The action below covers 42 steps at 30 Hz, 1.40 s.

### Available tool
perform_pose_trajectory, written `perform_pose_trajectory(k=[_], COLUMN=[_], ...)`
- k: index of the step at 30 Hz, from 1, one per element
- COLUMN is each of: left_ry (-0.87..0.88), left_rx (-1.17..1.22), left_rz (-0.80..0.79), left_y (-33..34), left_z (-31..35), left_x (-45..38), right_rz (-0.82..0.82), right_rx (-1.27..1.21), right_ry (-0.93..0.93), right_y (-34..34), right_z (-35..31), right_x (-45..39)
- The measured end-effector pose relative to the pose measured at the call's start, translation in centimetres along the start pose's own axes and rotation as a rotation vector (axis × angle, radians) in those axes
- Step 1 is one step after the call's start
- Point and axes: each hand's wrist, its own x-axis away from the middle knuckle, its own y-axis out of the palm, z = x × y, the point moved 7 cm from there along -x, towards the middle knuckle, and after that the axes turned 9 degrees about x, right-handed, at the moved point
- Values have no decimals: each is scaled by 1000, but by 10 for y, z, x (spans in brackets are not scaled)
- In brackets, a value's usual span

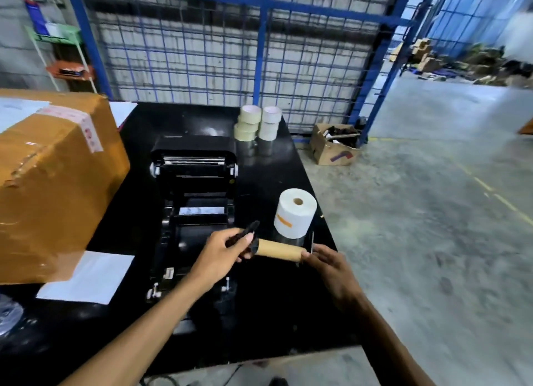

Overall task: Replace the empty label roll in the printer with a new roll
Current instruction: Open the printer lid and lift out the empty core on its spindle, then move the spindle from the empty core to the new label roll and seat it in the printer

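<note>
The black label printer (193,201) sits on the black table (274,299) with its lid open and its roll bay bare. Just right of the printer I hold the empty brown cardboard core (278,250) level above the table. My left hand (223,251) grips the black spindle end plate (245,234) at the core's left end. My right hand (324,260) holds the right end, where a thin black plate stands. The new white label roll (294,214) stands upright on the table just behind the core, near the right edge.
A large taped cardboard box (54,180) fills the table's left side, with white sheets (86,277) in front of it. Stacked tape rolls (258,123) stand at the back. A blue wire fence (230,48) is behind. An open carton (334,143) lies on the concrete floor at right.
</note>
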Motion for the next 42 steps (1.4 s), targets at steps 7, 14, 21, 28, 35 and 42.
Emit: perform_pose_trajectory(k=[7,14,21,28,35,42], left_ry=[9,66,-101,-321,-209,-138], left_rx=[-783,-1057,-528,-203,-581,-606], left_rz=[-189,-242,-91,-324,29,-92], left_y=[102,138,135,127,25,96], left_z=[-45,-100,-83,-45,-16,-52], left_x=[-71,-96,-78,-28,-40,-50], right_rz=[150,87,18,-137,-6,-45], right_rx=[-51,70,36,20,57,287], right_ry=[225,245,244,204,198,285], right_y=[-95,-103,-98,-81,-132,-73], right_z=[67,88,91,80,84,115], right_x=[-5,-27,-39,-59,-84,-73])
